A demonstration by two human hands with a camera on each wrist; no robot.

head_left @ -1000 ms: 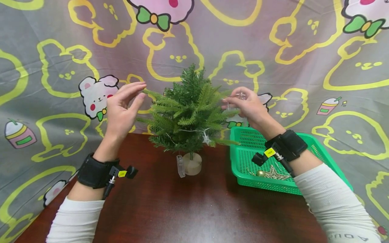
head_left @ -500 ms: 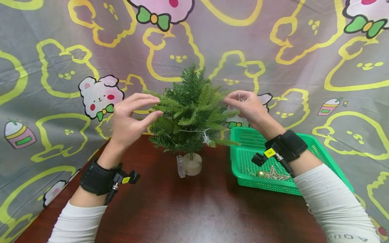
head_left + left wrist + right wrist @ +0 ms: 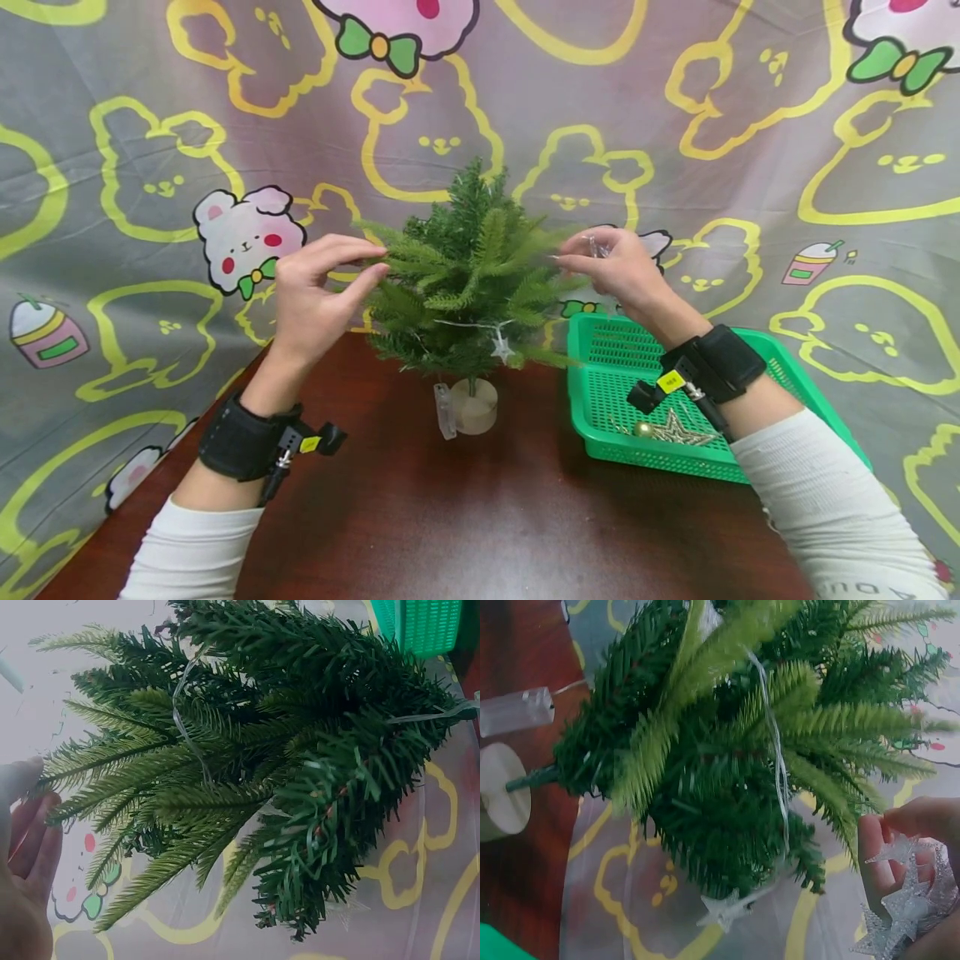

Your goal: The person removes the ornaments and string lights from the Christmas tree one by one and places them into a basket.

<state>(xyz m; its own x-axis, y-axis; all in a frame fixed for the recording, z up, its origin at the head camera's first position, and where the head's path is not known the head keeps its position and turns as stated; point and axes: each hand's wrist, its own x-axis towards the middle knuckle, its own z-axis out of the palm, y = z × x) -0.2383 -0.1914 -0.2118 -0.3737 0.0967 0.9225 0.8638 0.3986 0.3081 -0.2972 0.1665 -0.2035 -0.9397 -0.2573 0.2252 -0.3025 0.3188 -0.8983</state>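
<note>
A small artificial Christmas tree (image 3: 465, 275) stands on a round wooden base (image 3: 475, 408) in the middle of the table. My left hand (image 3: 315, 292) is at its left side, thumb and fingers pinching the tip of a light-green branch (image 3: 97, 761). On the opposite side my right hand (image 3: 618, 267) holds a bunched string of clear star lights (image 3: 911, 904). From there a clear wire (image 3: 776, 750) runs over the foliage. One star light (image 3: 502, 344) hangs low at the front. The clear battery box (image 3: 445, 411) of the string hangs beside the base.
A green plastic basket (image 3: 588, 429) stands at the right, beneath my right forearm. In it lie a gold glitter star (image 3: 678, 429) and a small gold ball (image 3: 642, 428). A patterned cloth (image 3: 420, 100) hangs behind the brown table (image 3: 450, 517).
My left hand has come down and right to the tree's left branches. My right hand has dropped slightly, the lights still in it. The front branches and hanging star have shifted a little left.
</note>
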